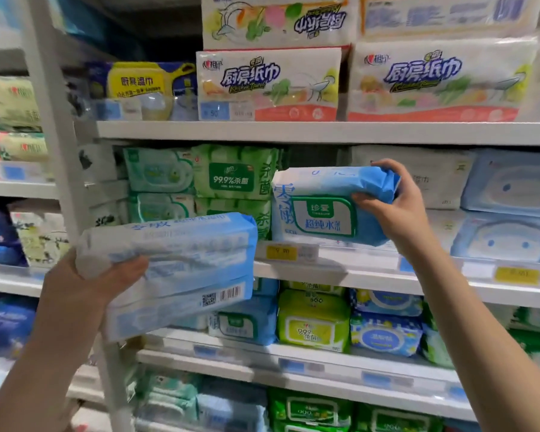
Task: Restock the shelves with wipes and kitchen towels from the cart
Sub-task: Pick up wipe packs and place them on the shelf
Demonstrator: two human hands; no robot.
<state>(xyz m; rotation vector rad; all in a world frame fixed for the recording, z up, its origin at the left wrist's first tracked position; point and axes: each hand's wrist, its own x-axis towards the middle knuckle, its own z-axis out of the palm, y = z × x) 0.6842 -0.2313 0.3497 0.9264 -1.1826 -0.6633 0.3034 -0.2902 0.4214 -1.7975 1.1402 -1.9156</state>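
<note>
At the middle shelf (325, 269), the person's right hand (393, 207) grips a blue wipes pack (328, 207) by its right end, fingers wrapped tight around it. That pack sits at the shelf's front edge, beside green wipes packs (234, 173). Lower down, the left hand (85, 288) holds a second blue pack (181, 269) from below, tilted, out in front of the shelves. Kitchen towel packs (268, 85) fill the shelf above.

Right hand (396, 207) grips blue wipes pack (328, 207) by right end — pack at front edge of middle shelf (356, 275), beside green wipes packs (236, 173). Left hand (85, 285) holds second blue pack (181, 269) — tilted, barcode facing camera. Kitchen towel packs (268, 85) on upper shelf.
</note>
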